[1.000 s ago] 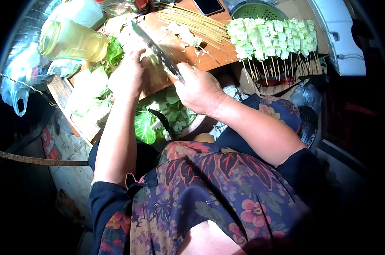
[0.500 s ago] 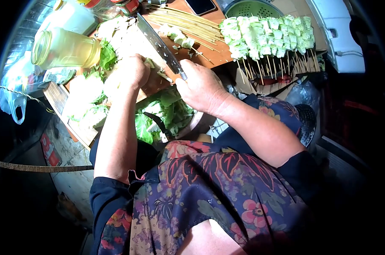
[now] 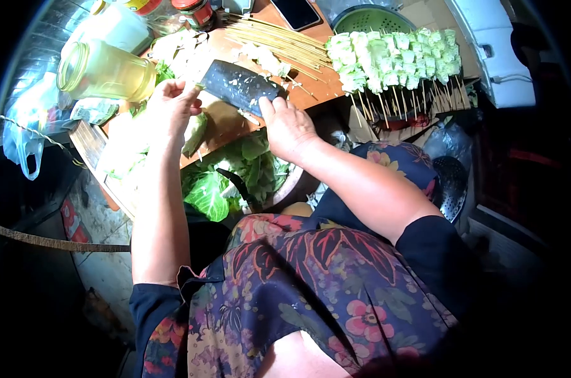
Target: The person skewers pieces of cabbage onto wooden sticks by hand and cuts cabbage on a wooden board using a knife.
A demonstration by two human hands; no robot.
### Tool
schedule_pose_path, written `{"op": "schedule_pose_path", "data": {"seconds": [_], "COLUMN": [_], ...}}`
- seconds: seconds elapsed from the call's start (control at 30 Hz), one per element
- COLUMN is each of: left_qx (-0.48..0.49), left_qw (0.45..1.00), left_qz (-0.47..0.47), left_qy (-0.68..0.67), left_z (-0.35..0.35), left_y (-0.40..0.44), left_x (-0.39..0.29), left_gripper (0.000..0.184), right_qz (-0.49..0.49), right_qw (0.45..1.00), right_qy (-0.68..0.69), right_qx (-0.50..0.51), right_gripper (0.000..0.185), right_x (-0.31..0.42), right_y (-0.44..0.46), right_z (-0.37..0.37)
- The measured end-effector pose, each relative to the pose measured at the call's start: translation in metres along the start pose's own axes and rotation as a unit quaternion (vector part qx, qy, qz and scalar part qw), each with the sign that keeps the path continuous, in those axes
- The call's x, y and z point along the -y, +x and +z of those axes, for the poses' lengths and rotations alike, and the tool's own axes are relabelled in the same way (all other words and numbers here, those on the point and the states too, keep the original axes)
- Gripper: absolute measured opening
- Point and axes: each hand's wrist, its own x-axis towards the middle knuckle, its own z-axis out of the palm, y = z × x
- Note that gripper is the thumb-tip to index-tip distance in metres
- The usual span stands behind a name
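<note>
A cleaver [image 3: 238, 87] lies with its dark, wide blade turned flat over the orange-brown board [image 3: 226, 129], and bits of vegetable stick to it. My right hand [image 3: 288, 129] is closed at its near end, where the handle is hidden under the fingers. At the blade's far left corner is my left hand [image 3: 175, 107], thumb and fingers pinched; what they hold, if anything, is too small to make out. Pale green cabbage [image 3: 195, 133] sits on the board beside my left wrist. Loose green leaves [image 3: 210, 195] fill a container below the board's front edge.
Bamboo skewers [image 3: 279, 41] lie behind the cleaver, near a phone [image 3: 296, 12]. Skewered cabbage pieces [image 3: 392, 60] are lined up at the right, before a green colander [image 3: 370, 17]. A glass jar [image 3: 106, 70] of yellowish liquid stands at the left, beside a blue plastic bag [image 3: 30, 126].
The cleaver has turned from edge-down to flat, and my right hand has shifted slightly. My left hand has lifted off the board and moved left, fingers now pinched near the blade's corner.
</note>
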Motion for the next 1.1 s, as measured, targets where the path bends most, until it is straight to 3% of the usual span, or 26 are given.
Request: {"op": "schedule_pose_path", "data": {"seconds": [0.2,0.33,0.47,0.53,0.6,0.7,0.8,0.87,1.1], "left_qx": [0.017,0.045,0.038,0.025,0.021,-0.008,-0.058,-0.108,-0.116], "left_qw": [0.991,0.975,0.965,0.963,0.962,0.960,0.952,0.938,0.941], "left_qz": [-0.001,-0.033,-0.032,-0.043,-0.038,-0.024,-0.004,0.008,-0.007], "left_qy": [-0.136,-0.215,-0.259,-0.267,-0.270,-0.278,-0.300,-0.329,-0.318], "left_z": [-0.018,-0.020,-0.015,-0.016,-0.019,-0.030,-0.042,-0.046,-0.050], "left_y": [-0.011,-0.019,-0.027,-0.024,-0.022,-0.012,-0.004,-0.004,-0.012], "left_x": [0.000,-0.002,-0.008,-0.004,-0.001,0.009,0.019,0.018,0.006], "left_gripper": [0.030,0.033,0.036,0.034,0.034,0.039,0.044,0.033,0.028], "right_qz": [0.061,0.194,0.235,0.222,0.191,0.069,-0.049,-0.109,-0.140], "right_qw": [0.995,0.978,0.968,0.969,0.969,0.950,0.942,0.935,0.929], "right_qy": [0.073,0.037,0.019,0.100,0.132,0.295,0.324,0.332,0.340], "right_qx": [0.004,-0.067,-0.084,-0.045,-0.083,-0.078,-0.075,-0.060,-0.045], "right_gripper": [0.031,0.037,0.030,0.026,0.020,0.013,0.013,0.013,0.012], "right_x": [0.000,-0.026,-0.047,-0.052,-0.045,-0.019,0.014,0.027,0.033], "right_y": [0.013,0.033,0.039,0.043,0.043,0.035,0.013,0.000,-0.010], "right_z": [-0.019,-0.032,-0.018,-0.013,-0.012,-0.027,-0.039,-0.046,-0.042]}}
